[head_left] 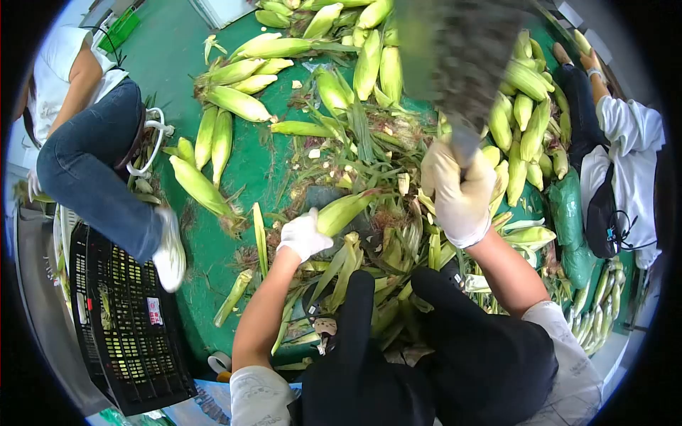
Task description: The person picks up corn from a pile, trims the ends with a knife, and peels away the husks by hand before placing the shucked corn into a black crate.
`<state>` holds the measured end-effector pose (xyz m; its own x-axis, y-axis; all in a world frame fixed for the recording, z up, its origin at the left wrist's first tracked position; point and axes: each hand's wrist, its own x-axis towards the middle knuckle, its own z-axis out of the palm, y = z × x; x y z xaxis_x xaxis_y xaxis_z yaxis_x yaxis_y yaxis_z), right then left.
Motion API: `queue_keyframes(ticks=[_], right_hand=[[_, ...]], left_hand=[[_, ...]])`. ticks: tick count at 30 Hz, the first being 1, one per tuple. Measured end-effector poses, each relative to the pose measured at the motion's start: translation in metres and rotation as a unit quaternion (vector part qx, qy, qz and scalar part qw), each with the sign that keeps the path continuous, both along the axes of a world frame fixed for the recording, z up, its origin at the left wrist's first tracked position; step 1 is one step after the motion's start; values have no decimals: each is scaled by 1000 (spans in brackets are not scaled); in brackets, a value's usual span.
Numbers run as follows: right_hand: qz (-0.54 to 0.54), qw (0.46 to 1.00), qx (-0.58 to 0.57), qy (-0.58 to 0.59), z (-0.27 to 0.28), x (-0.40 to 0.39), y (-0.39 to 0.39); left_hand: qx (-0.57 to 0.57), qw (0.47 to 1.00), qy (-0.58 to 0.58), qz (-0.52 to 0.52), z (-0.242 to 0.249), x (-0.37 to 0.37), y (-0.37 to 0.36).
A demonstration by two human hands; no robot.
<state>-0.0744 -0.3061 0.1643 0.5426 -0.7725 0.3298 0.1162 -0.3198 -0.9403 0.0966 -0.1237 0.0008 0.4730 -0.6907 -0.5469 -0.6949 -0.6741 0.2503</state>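
My left hand [306, 236], in a white glove, is closed round the base of a green-husked corn ear [345, 211] that points to the right. My right hand [458, 192], also gloved, grips the handle of a broad cleaver [474, 64], raised above the pile and blurred at its blade. Beneath the corn ear lies a dark block [323, 196], partly hidden by husks. Cut leaves, silk and stem pieces [403, 183] surround both hands.
Corn ears lie in heaps at the back [369, 64] and right [526, 128]. A black crate [128, 319] stands at lower left. A seated person [92, 142] is at left, another person [629, 163] at right. Green bags [566, 213] lie beside the right heap.
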Motion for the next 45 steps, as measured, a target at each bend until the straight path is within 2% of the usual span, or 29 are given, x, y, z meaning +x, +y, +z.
queue_keyframes(ticks=[1, 3, 5, 6, 7, 8, 9, 10, 11, 13, 14, 15, 17, 18, 21, 23, 25, 27, 29, 31, 32, 33, 35, 37, 39, 41, 42, 43, 45], right_hand=[[-10, 1000, 8, -20, -9, -5, 5], [72, 994, 2, -82, -50, -18, 21], [71, 978, -15, 194, -118, -51, 47], [123, 921, 18, 368, -175, -65, 59], [168, 831, 50, 528, -214, -76, 67], [146, 845, 72, 509, -208, -83, 73], [126, 858, 91, 489, -200, -85, 70], [114, 846, 100, 512, -202, -87, 68], [135, 827, 187, 513, -201, -88, 63], [97, 822, 208, 521, -196, -87, 65], [78, 835, 168, 517, -212, -91, 66], [103, 776, 275, 558, -182, -81, 62], [141, 760, 328, 543, -177, -82, 56], [159, 741, 368, 538, -168, -80, 53], [152, 764, 347, 522, -194, -90, 57], [139, 787, 286, 528, -223, -97, 61], [110, 750, 395, 519, -197, -89, 57], [120, 781, 369, 490, -212, -93, 59], [165, 768, 319, 531, -200, -96, 53], [179, 802, 156, 548, -180, -103, 52], [134, 855, 53, 497, -186, -107, 50], [86, 893, -51, 440, -192, -110, 49], [-8, 950, -56, 308, -157, -96, -1], [-78, 985, 20, 152, -105, -65, -54], [-50, 987, 47, 148, -73, -40, -89], [-17, 947, -43, 318, -82, -14, -113], [-17, 964, -96, 247, -98, -5, -114], [-15, 965, -94, 244, -100, -8, -109], [-28, 982, 20, 187, -104, -27, -95]], left_hand=[[41, 999, 31, 16, 4, -1, 8], [59, 996, 44, 42, 4, -3, 23], [68, 994, 53, 74, 9, -3, 33], [69, 992, 66, 84, 14, -3, 33], [69, 990, 79, 91, 18, -2, 31], [-21, 985, 108, 129, 2, 3, 48], [-86, 950, 243, 178, 8, 7, 51], [-95, 894, 365, 242, 13, 10, 56], [-88, 821, 479, 299, 22, 11, 69], [-158, 752, 545, 334, 16, 12, 82], [-215, 716, 594, 297, -2, 13, 87], [-212, 716, 594, 299, -4, 11, 83], [-213, 459, 771, 387, -9, 5, 57], [-220, 412, 770, 436, -17, 1, 39], [-198, 392, 830, 344, -36, 2, -30], [-213, 495, 759, 365, -32, -5, -90], [-248, 504, 764, 318, -25, -19, -148], [-264, 527, 745, 313, -14, -30, -196], [-253, 512, 776, 267, 0, -40, -223], [-241, 461, 817, 246, 11, -48, -230], [-280, 519, 759, 277, 18, -55, -232], [-271, 525, 759, 273, 27, -58, -229], [-260, 490, 778, 296, 43, -59, -213], [-256, 496, 781, 281, 38, -60, -191], [-272, 534, 730, 329, 19, -59, -179], [-242, 563, 701, 364, 11, -63, -167], [-243, 571, 690, 373, 8, -66, -162], [-243, 579, 678, 382, 3, -68, -155], [-264, 601, 653, 377, -20, -67, -147]])
